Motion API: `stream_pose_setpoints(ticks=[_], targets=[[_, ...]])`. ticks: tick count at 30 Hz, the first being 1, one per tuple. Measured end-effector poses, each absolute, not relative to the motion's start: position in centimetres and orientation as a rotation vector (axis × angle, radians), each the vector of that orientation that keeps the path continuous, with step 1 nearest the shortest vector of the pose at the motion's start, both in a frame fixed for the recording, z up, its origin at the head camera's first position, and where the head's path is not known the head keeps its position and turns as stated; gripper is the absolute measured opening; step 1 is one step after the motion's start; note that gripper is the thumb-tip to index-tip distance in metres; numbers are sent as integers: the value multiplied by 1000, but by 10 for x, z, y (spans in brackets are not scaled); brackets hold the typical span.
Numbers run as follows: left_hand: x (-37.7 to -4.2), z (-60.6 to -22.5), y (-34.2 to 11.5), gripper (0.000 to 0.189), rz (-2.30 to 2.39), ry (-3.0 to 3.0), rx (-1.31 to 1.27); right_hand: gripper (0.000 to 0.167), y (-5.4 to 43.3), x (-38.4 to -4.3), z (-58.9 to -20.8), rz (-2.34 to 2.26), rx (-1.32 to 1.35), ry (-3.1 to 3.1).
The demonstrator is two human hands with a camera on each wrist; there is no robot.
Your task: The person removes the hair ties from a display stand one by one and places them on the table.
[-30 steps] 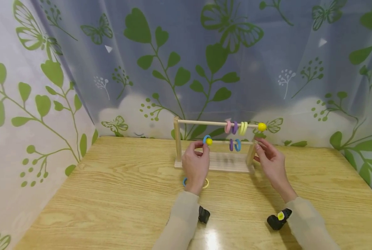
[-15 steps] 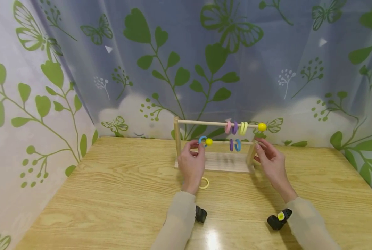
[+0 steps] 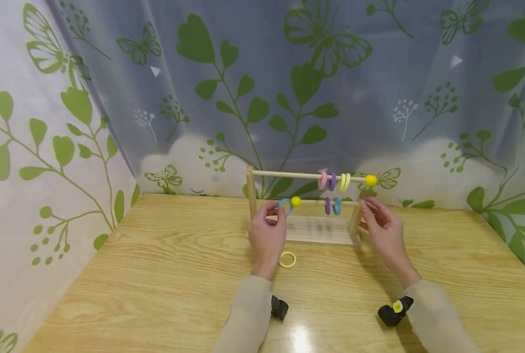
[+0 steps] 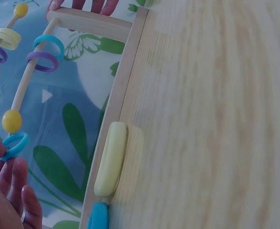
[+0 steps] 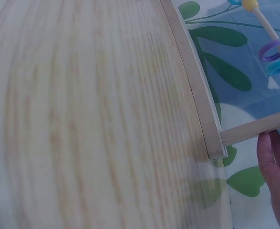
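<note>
A cloth printed with green leaves and butterflies [image 3: 191,39] fills the left side and upper part of the head view, behind a wood-grain counter [image 3: 134,284]. Left of centre, the left hand [image 3: 267,238], in a beige sleeve [image 3: 246,311], pinches a blue ring [image 4: 18,150] between thumb and fingers; the ring is off the lower rod [image 3: 312,201], just left of the yellow ball [image 3: 296,201] on that rod's left end. Below this hand, a pale yellow ring [image 4: 111,160] lies on the counter; the left wrist view shows another blue ring [image 4: 98,217] beside it, at the bottom of the frame. At centre and right of centre is a wooden stand [image 3: 251,193]. Its upper rod [image 3: 284,173] carries, left to right, a pink ring [image 3: 320,182], a purple ring [image 3: 333,182] and two pale yellow rings [image 3: 344,183], with a second yellow ball [image 3: 371,181] at the right end. Its lower rod carries a purple ring and a blue ring near the right post [image 3: 355,219]. At right, well apart from the left hand, the right hand [image 3: 385,229] grips that post near its top.
</note>
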State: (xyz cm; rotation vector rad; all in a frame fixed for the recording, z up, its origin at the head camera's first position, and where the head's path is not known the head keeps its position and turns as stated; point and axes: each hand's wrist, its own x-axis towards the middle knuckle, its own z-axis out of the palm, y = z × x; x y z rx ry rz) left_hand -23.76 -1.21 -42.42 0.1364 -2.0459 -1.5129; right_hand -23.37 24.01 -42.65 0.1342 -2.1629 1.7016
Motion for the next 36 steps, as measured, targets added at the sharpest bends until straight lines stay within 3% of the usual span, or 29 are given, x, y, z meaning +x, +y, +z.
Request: stream_pose_setpoints(ticks=[36], targets=[[-227, -415, -41, 14, -1599, -2370, -34, 45, 240, -233, -425, 1705, 121, -2168]])
